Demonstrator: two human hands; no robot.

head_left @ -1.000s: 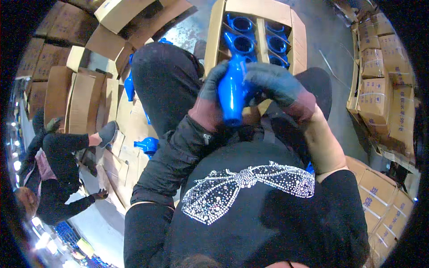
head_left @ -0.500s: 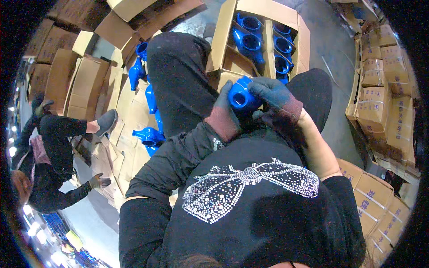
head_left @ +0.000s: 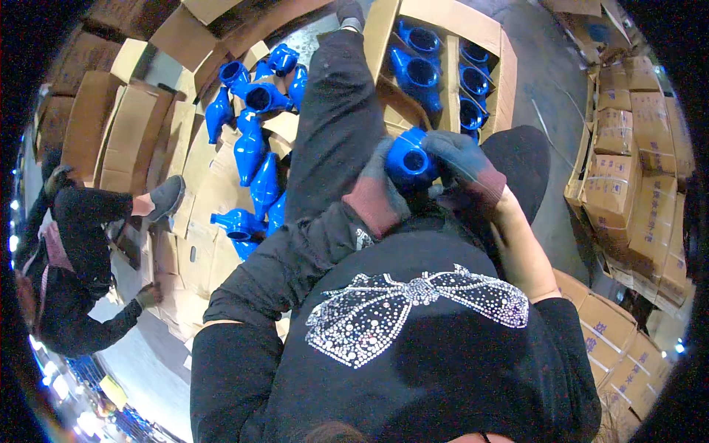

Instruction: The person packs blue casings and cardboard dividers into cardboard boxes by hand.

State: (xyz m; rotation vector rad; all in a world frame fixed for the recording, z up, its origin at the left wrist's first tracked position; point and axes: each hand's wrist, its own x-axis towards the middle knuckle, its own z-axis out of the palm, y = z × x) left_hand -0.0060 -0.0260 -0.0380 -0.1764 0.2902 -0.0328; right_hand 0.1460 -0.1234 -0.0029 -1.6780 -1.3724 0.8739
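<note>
A glossy blue water meter body [head_left: 402,169] with a round opening at its end is held in front of my stomach. My left hand [head_left: 382,184], in a dark-palmed glove with a maroon cuff, grips it from the left. From the right, my right hand [head_left: 459,161], gloved alike, closes on its upper side with bent fingers. Just beyond stands an open cardboard box [head_left: 504,81]. Several blue bodies [head_left: 422,72] sit in it, in rows parted by a cardboard divider [head_left: 448,81].
Loose blue bodies [head_left: 249,151] lie on flattened cardboard [head_left: 221,173] left of my leg. At far left sits another person [head_left: 81,273] with gloved hands, near open cartons [head_left: 136,140]. Strapped cartons [head_left: 613,177] are stacked at right, with more cartons [head_left: 609,325] at lower right.
My left leg has swung right and straightened, uncovering more loose blue bodies. The held body has shifted slightly right and down with both hands. The other person's lower hand has moved left.
</note>
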